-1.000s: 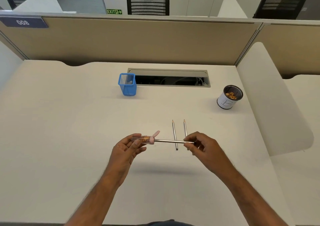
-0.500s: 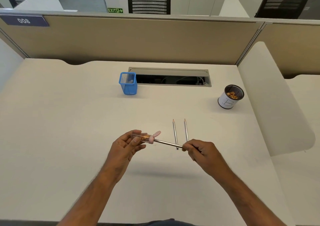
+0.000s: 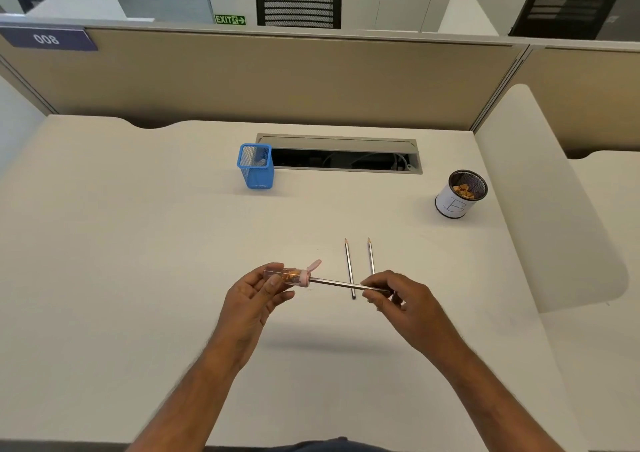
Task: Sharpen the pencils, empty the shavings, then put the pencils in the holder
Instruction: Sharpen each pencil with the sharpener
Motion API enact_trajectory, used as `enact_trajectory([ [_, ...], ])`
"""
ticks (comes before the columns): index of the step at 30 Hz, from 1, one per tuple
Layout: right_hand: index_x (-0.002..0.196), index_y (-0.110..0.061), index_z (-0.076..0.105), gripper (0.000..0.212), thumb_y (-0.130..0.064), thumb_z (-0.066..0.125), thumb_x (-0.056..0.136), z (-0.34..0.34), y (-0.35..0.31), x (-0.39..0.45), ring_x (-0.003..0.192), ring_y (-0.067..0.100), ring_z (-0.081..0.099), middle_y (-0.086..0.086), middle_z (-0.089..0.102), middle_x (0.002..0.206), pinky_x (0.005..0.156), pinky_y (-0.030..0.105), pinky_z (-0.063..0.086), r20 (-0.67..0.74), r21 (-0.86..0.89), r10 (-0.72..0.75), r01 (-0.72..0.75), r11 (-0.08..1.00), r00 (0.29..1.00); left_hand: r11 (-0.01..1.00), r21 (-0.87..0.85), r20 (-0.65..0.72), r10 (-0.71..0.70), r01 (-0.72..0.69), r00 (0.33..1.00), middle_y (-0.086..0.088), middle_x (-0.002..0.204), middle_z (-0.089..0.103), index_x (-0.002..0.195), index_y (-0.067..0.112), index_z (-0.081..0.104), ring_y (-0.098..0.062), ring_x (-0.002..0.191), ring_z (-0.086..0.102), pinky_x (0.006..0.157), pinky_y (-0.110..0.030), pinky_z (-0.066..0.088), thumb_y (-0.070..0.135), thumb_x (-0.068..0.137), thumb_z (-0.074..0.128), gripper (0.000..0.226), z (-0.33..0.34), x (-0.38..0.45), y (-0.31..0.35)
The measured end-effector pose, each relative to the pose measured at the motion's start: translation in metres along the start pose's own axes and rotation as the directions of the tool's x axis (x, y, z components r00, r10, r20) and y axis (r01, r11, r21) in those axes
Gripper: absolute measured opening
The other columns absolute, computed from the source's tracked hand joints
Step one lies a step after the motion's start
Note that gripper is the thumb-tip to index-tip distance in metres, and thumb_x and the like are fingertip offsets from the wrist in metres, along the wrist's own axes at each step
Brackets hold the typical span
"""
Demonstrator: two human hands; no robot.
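Above the bench, the left hand grips the sharpener while the right hand pinches the pencil lodged in it, so sharpening seems underway, next needing a twist.

Blue mesh holder; white cup; clear, pink-capped sharpener; 3 grey pencils.

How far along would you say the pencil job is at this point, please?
Looks done: two pencils with sharp-looking tips lie on the desk. In hand: the left hand holds the sharpener, shavings inside, while the right hand pinches a third pencil inserted in it. Left: empty the shavings, perhaps into the white cup already holding some, then load the blue holder.
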State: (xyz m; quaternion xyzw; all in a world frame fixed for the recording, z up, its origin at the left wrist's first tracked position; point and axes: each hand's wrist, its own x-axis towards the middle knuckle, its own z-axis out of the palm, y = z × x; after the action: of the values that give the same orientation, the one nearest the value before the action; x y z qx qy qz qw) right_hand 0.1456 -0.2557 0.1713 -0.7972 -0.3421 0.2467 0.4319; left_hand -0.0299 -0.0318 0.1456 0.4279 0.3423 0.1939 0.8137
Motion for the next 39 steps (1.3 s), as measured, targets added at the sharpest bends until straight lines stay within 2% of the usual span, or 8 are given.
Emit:
enact_trajectory([
  [6, 0.089, -0.028, 0.074, 0.021, -0.018, 0.063, 0.105, -0.005, 0.000, 0.003, 0.058, 0.011, 0.059, -0.004, 0.065, 0.064, 0.061, 0.027, 0.050, 0.012, 0.063, 0.003, -0.003, 0.998, 1.000, 0.999, 0.037, 0.023, 0.002, -0.003, 1.000, -0.019, 0.118, 0.078, 0.125, 0.001, 0.066, -0.024, 0.103, 0.076, 0.087, -0.030, 0.063, 0.012, 0.098, 0.065, 0.029, 0.000, 0.001, 0.002],
  [10, 0.080, -0.022, 0.072, 0.035, -0.034, 0.055, 0.109, -0.005, -0.002, 0.009, 0.045, 0.018, 0.045, 0.000, 0.050, 0.047, 0.062, 0.034, 0.045, 0.090, 0.137, 0.113, -0.125, 0.983, 0.989, 0.998, 0.063, 0.021, -0.009, 0.008, 1.000, -0.017, 0.116, 0.079, 0.124, 0.001, 0.066, -0.023, 0.103, 0.076, 0.086, -0.030, 0.063, 0.008, 0.103, 0.061, 0.023, -0.002, 0.001, 0.000],
  [14, 0.085, -0.016, 0.075, 0.043, -0.043, 0.052, 0.109, -0.003, -0.008, 0.012, 0.049, 0.020, 0.053, -0.001, 0.063, 0.053, 0.064, 0.035, 0.050, 0.147, 0.141, 0.125, -0.146, 0.979, 0.981, 0.998, 0.061, 0.004, 0.002, -0.002, 1.000, -0.013, 0.112, 0.080, 0.125, 0.001, 0.066, -0.022, 0.102, 0.076, 0.087, -0.030, 0.064, 0.011, 0.103, 0.062, 0.025, -0.003, 0.000, 0.000],
  [18, 0.119, -0.029, 0.075, 0.022, -0.038, 0.067, 0.101, -0.004, -0.007, 0.008, 0.063, 0.008, 0.061, -0.007, 0.073, 0.081, 0.068, 0.023, 0.052, 0.077, 0.124, 0.087, -0.096, 0.988, 0.993, 0.999, 0.039, -0.023, 0.024, -0.023, 0.999, -0.013, 0.111, 0.080, 0.124, 0.002, 0.067, -0.022, 0.098, 0.077, 0.087, -0.030, 0.064, 0.021, 0.094, 0.068, 0.035, 0.000, -0.001, 0.002],
  [22, 0.106, -0.028, 0.078, 0.015, -0.017, 0.077, 0.095, -0.004, -0.007, 0.004, 0.081, 0.011, 0.071, -0.017, 0.074, 0.092, 0.066, 0.025, 0.055, -0.039, 0.052, -0.013, 0.015, 0.999, 0.999, 0.999, 0.043, -0.025, 0.031, -0.029, 0.999, -0.015, 0.112, 0.080, 0.124, 0.002, 0.068, -0.023, 0.099, 0.077, 0.087, -0.030, 0.064, 0.021, 0.093, 0.069, 0.036, -0.002, -0.002, 0.002],
  [30, 0.097, -0.026, 0.078, 0.018, -0.009, 0.071, 0.099, 0.000, -0.005, 0.001, 0.066, 0.009, 0.066, -0.013, 0.071, 0.076, 0.065, 0.016, 0.051, -0.031, 0.127, 0.035, -0.031, 0.991, 0.999, 0.998, 0.051, 0.009, 0.025, -0.025, 1.000, -0.018, 0.115, 0.080, 0.123, 0.002, 0.068, -0.024, 0.101, 0.077, 0.086, -0.029, 0.063, 0.020, 0.092, 0.070, 0.036, -0.001, -0.002, 0.005],
  [34, 0.086, -0.018, 0.075, 0.028, -0.020, 0.057, 0.108, 0.000, -0.003, 0.004, 0.049, 0.015, 0.047, -0.004, 0.050, 0.054, 0.056, 0.027, 0.043, 0.072, 0.156, 0.129, -0.139, 0.978, 0.989, 0.998, 0.062, 0.039, 0.013, -0.015, 0.999, -0.019, 0.119, 0.079, 0.125, 0.001, 0.066, -0.026, 0.106, 0.076, 0.088, -0.030, 0.063, 0.019, 0.093, 0.069, 0.037, -0.002, -0.002, 0.006],
  [39, 0.093, -0.006, 0.075, 0.038, -0.026, 0.049, 0.112, 0.000, -0.005, 0.009, 0.043, 0.019, 0.042, 0.000, 0.047, 0.053, 0.053, 0.027, 0.040, 0.157, 0.232, 0.188, -0.221, 0.947, 0.970, 0.996, 0.084, 0.031, 0.014, -0.017, 0.999, -0.019, 0.120, 0.079, 0.127, 0.000, 0.065, -0.027, 0.106, 0.076, 0.090, -0.033, 0.064, 0.018, 0.095, 0.068, 0.037, -0.003, -0.002, 0.005],
])
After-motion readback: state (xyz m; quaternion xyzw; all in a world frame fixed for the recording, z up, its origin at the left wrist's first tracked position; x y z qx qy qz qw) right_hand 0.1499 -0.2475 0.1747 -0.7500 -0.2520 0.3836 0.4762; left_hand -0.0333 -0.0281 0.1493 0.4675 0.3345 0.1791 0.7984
